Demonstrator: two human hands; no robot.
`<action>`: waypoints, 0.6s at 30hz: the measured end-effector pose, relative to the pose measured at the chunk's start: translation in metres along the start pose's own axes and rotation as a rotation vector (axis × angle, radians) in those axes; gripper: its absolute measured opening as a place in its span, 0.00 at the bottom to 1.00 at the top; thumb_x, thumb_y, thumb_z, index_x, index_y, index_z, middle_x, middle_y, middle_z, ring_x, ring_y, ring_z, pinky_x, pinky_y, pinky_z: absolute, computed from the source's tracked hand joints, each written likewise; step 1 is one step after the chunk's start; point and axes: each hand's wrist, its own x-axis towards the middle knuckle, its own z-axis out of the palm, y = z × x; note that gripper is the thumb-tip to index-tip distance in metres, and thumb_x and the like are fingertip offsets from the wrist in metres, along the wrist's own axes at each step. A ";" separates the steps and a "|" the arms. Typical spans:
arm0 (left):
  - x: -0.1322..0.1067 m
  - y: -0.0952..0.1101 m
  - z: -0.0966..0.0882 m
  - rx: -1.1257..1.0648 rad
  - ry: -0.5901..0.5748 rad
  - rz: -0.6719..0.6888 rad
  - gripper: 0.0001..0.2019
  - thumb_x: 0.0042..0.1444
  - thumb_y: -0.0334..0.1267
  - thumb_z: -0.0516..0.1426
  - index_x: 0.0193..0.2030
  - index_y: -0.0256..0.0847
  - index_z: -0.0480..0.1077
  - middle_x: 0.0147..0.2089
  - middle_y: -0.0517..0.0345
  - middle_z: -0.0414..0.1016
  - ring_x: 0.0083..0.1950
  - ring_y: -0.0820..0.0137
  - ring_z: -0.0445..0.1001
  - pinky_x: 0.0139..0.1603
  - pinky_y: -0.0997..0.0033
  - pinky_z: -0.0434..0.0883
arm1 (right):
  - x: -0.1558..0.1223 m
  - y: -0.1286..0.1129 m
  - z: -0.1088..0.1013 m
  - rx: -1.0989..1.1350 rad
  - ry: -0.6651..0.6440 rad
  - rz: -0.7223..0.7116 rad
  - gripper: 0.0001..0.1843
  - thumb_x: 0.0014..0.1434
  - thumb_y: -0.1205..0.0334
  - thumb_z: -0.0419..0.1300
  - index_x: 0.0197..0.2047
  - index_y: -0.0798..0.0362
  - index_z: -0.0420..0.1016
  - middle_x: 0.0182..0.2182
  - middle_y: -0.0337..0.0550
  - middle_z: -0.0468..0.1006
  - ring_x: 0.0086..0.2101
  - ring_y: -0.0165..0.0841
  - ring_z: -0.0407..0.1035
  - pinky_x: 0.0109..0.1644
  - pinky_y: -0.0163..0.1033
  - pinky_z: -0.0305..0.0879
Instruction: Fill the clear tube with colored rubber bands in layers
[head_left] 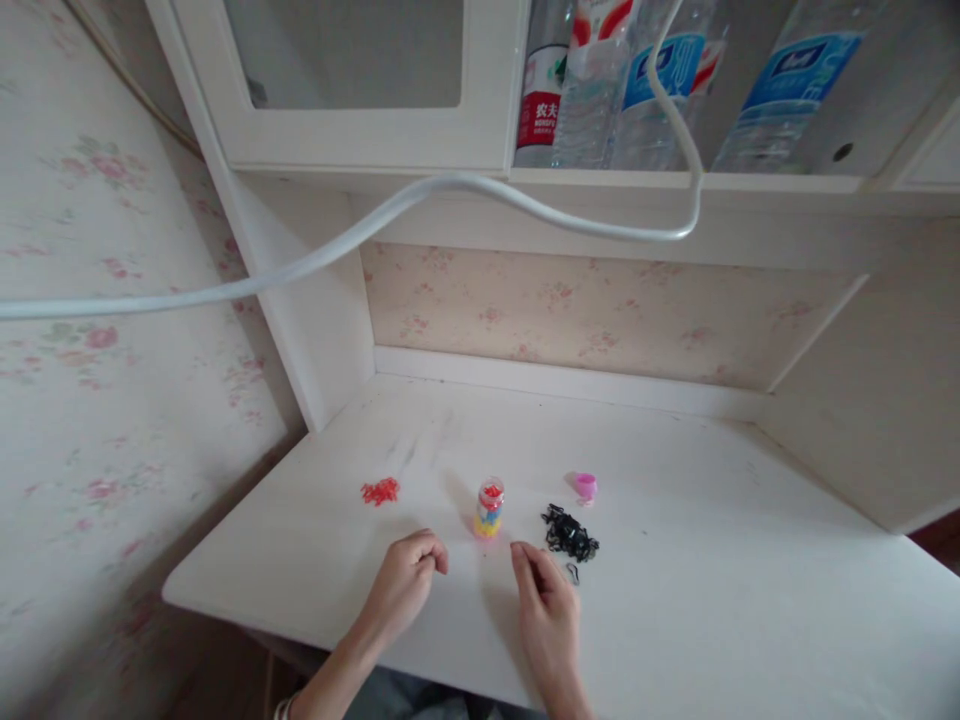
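Observation:
A small clear jar (490,507) with red, blue and yellow bands inside stands upright on the white desk (675,590). My left hand (405,580) rests on the desk just left of the jar, fingers curled into a loose fist. My right hand (546,605) lies just right of the jar, fingers pressed together near one loose black band (573,573). A pile of black bands (568,532) sits beside the right hand. A little heap of red bands (380,490) lies further left. The pink lid (584,485) lies behind the black pile.
A white cable (450,190) hangs across the alcove above the desk. Several water bottles (637,90) stand on the shelf overhead, beside a cabinet door (345,80). Floral wallpaper (90,350) covers the left wall. The desk's front edge runs close to my wrists.

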 end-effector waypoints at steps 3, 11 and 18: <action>-0.001 -0.016 0.003 -0.106 -0.032 -0.043 0.10 0.44 0.28 0.44 0.20 0.43 0.62 0.23 0.60 0.66 0.30 0.68 0.67 0.34 0.70 0.62 | -0.014 -0.011 0.009 0.002 -0.050 -0.037 0.15 0.62 0.51 0.54 0.33 0.50 0.77 0.24 0.39 0.70 0.24 0.31 0.63 0.28 0.33 0.58; -0.008 -0.031 -0.001 -0.515 0.088 -0.135 0.04 0.41 0.31 0.47 0.19 0.42 0.57 0.20 0.65 0.53 0.23 0.74 0.53 0.25 0.74 0.54 | -0.010 -0.039 0.072 -0.236 -0.395 -0.180 0.14 0.62 0.68 0.51 0.31 0.49 0.76 0.27 0.39 0.74 0.28 0.30 0.69 0.32 0.31 0.58; -0.012 -0.042 0.001 -0.902 0.417 -0.105 0.08 0.41 0.31 0.53 0.17 0.40 0.55 0.22 0.65 0.54 0.26 0.75 0.53 0.26 0.77 0.54 | 0.030 -0.045 0.135 -0.616 -0.500 -0.320 0.06 0.57 0.67 0.56 0.34 0.50 0.75 0.36 0.43 0.76 0.41 0.37 0.69 0.38 0.35 0.62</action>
